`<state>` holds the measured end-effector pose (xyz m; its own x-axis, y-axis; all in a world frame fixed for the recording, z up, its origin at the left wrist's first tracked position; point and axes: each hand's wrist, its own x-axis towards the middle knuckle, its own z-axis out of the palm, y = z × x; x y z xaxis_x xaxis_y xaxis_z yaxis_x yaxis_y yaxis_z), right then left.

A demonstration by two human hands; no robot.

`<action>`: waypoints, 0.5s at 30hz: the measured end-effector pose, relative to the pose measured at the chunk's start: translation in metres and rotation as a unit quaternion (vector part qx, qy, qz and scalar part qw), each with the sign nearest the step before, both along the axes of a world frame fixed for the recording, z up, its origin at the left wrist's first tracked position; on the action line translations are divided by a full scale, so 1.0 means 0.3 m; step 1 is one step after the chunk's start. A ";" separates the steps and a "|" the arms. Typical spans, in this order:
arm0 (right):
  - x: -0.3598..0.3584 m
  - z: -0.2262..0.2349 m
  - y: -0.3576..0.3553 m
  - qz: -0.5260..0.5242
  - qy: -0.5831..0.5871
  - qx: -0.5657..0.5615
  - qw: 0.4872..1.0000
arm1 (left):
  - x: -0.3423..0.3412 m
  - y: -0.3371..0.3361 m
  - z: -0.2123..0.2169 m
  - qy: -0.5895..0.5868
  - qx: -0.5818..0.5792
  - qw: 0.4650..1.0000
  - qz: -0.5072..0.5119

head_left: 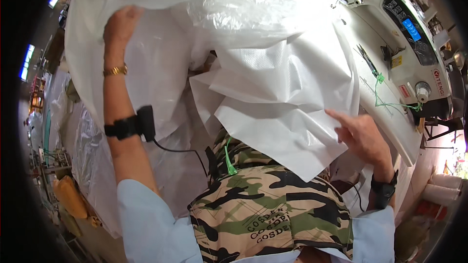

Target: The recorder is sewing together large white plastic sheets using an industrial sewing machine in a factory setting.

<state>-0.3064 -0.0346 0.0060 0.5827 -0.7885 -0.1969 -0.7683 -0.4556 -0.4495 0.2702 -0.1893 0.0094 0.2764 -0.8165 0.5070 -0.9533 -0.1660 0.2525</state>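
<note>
Camo apron [268,199] is right up close, with white sheeting [278,78] spread out past it, bunched left of the sewing machine [414,34], one corner flopping over the person's lap. Main worry imo: a pull from the left with nothing steadying the right could make those loose folds double under. Also, the black cable [187,151] off the left wrist might snag if that arm swings wide. Sheeting looks stiffish, shiny, finely textured and pretty rumpled mid-way, with crinkly clear plastic [243,14] at the far side. Left hand [121,27] is curled in, seemingly pinching a fold edge. Right hand [363,136] grips nothing, index stretched toward the sheeting; can't tell if it's touching.
</note>
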 end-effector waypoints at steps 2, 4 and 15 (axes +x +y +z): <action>0.083 0.018 -0.081 -0.047 -0.153 0.068 0.985 | -0.083 0.033 -0.018 0.050 0.104 0.992 -0.056; 0.214 -0.053 -0.198 -0.117 -0.309 0.082 0.940 | -0.171 0.072 -0.070 0.076 0.119 0.983 -0.118; 0.588 -0.188 -0.554 -0.278 -0.747 0.293 0.529 | -0.335 0.261 -0.036 0.069 0.136 0.982 -0.110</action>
<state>-0.1301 -0.2008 -0.0504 0.1429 -0.9783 -0.1501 0.7004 0.2072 -0.6831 0.1697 -0.1110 -0.0015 0.1283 -0.9642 0.2320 -0.9338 -0.0387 0.3558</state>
